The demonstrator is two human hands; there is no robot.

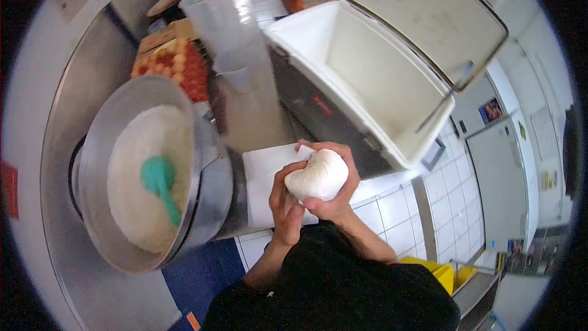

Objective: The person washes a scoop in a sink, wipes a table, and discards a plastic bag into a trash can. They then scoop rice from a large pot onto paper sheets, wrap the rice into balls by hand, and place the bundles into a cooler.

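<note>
Between my two hands is a rounded white wrapped bundle (323, 176); its contents are hidden. My left hand (285, 203) presses on its left side with curled fingers. Around its right side my right hand (340, 193) is closed, with the thumb below and fingers over the far edge. Under the hands lies a stack of white paper sheets (262, 171) on the counter. Left of them stands a large round metal pot (195, 208) filled with white rice (131, 171). A green scoop (160, 178) rests on the rice.
A large cooler box (294, 40) stands at upper right, its lid (441, 18) raised. Behind the pot are a tray of eggs (177, 64), plastic jugs (211, 15) and a smaller plastic cup (236, 70). Something yellow (435, 273) is low at right.
</note>
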